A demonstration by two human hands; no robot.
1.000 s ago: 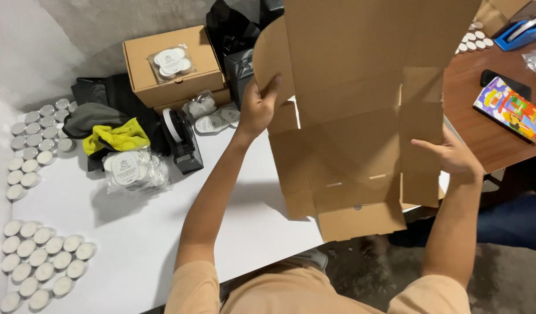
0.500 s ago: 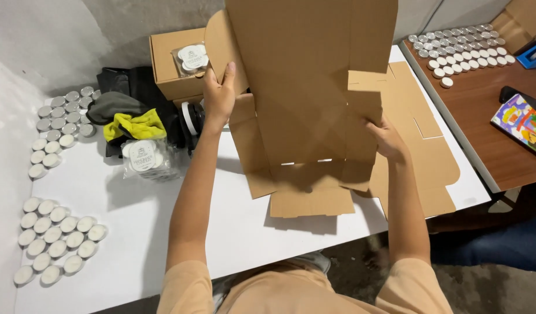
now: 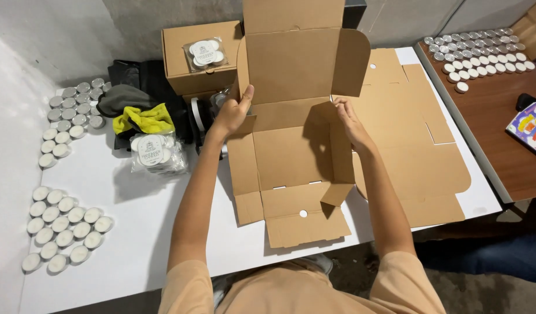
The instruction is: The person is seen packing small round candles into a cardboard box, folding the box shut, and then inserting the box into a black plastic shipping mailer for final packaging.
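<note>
Folding flat brown cardboard box [image 3: 291,157], left hand [image 3: 234,111], right hand [image 3: 348,118]

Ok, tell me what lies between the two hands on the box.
In the head view, only the cardboard box's folded back panel spans between the left hand and right hand.

A white table [image 3: 163,232] carries a half-folded cardboard box [image 3: 291,157], flat cardboard blanks [image 3: 419,145] beside it, tealight candles [image 3: 61,224] in 2 clusters at the left, a bagged candle pack [image 3: 154,154], dark cloths [image 3: 140,93] and a closed brown box [image 3: 201,58].
</note>
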